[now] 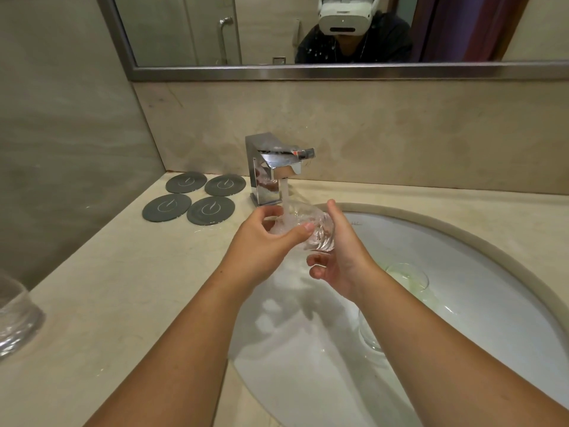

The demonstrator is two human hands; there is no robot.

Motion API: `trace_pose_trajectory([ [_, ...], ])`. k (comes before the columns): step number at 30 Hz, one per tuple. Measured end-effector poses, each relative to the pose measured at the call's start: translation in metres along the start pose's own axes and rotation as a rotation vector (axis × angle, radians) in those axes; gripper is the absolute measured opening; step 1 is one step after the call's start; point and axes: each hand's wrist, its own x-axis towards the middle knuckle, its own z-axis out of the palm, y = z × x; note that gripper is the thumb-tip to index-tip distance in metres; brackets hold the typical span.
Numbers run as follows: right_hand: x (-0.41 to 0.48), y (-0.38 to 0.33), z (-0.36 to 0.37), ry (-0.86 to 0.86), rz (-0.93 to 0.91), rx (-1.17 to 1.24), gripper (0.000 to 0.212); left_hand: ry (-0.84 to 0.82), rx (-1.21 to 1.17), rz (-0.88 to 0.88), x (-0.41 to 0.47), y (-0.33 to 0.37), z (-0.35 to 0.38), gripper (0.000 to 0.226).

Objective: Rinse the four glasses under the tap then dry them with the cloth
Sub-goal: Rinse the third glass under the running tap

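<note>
the left hand (264,241) and right hand (343,260) both curl round a clear ribbed glass (318,234) under the running square chrome tap (272,167).

A pale marble-look countertop (107,272) runs along a beige stone wall. Four round dark grey coasters (211,210), each with a thin white mark, lie flat in a two-by-two group near the back left corner. A white oval basin (477,266) is set into the counter at right. Above, a metal-framed mirror (308,71) reflects a white headset (345,16) and a glass door's handle (223,35).
</note>
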Motion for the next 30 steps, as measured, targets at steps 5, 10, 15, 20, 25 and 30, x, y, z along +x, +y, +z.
trace_pose_trajectory([
  [5,0.007,0.004,0.0,0.019,-0.029,0.04,0.042,-0.068,0.012,0.025,0.001,-0.005,0.001,0.065],
  [10,0.009,0.005,0.0,0.026,-0.085,0.048,0.034,-0.023,0.041,-0.021,0.005,-0.011,0.004,0.106],
  [15,0.008,0.005,0.003,0.003,-0.115,0.038,0.033,-0.02,0.022,-0.032,0.003,-0.004,0.004,0.099],
  [20,0.008,0.004,0.0,0.012,-0.053,0.01,0.051,0.004,0.015,0.007,0.003,-0.005,0.001,0.078],
  [25,0.007,0.004,0.0,0.063,-0.03,0.051,0.042,-0.045,0.022,0.057,0.004,-0.008,0.0,0.055],
  [30,0.009,0.004,0.0,0.08,-0.079,0.08,0.029,-0.053,-0.004,0.037,0.006,-0.011,0.002,0.089],
])
